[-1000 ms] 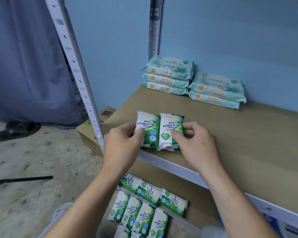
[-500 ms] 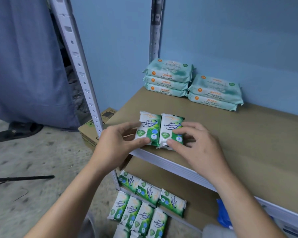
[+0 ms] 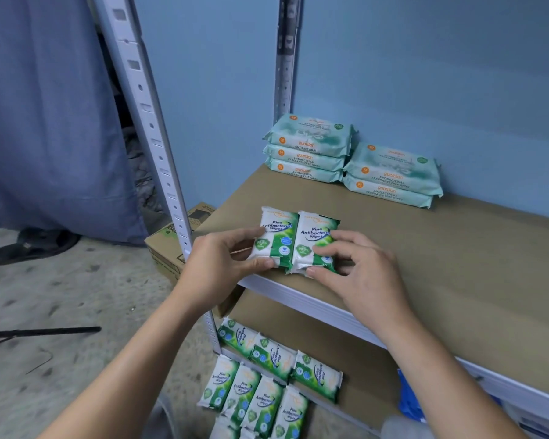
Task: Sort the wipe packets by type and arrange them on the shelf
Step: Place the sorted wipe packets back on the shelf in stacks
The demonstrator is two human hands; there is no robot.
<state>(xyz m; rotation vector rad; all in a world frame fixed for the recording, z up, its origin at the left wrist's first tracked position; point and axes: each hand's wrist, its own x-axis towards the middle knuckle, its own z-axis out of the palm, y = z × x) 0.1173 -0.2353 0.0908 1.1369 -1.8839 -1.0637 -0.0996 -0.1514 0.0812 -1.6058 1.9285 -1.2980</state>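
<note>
1. Nearest the camera, at the bottom edge, a row of 4 green-and-white plastic wipe packets point(image 3: 254, 397) stands side by side. I cannot tell what they rest on.
2. Just behind them, 3 sideways green-and-white packets point(image 3: 276, 353) lie in a line at the front of the brown lower shelf board point(image 3: 346, 337).
3. Above, the left grip point(image 3: 216, 267) grasps the left green-and-white plastic pine wipe packet point(image 3: 276, 236), with the thumb at its near end and the fingers curled on its left side.
4. The right grip point(image 3: 362, 274) grasps the right green-and-white plastic pine wipe packet point(image 3: 314, 239), with the thumb at its near end and a fingertip on its face.
5. These 2 packets lie flat and touching, labels up, at the front left of the brown upper shelf board point(image 3: 457, 264), just behind its white metal rail.
6. Left of the shelf, a white perforated metal upright point(image 3: 146, 99) rises past a brown cardboard box point(image 3: 168, 248) on the grey concrete floor point(image 3: 61, 296), where a thin black rod point(image 3: 45, 331) also lies.
7. At the back of the upper shelf, a stack of 3 pale teal wipe packs point(image 3: 308, 150) sits just beside a stack of 2 pale teal wipe packs point(image 3: 393, 175), both against the blue wall point(image 3: 425, 74).
8. Far left, a black sandal point(image 3: 32, 245) lies below a blue curtain point(image 3: 45, 122).
</note>
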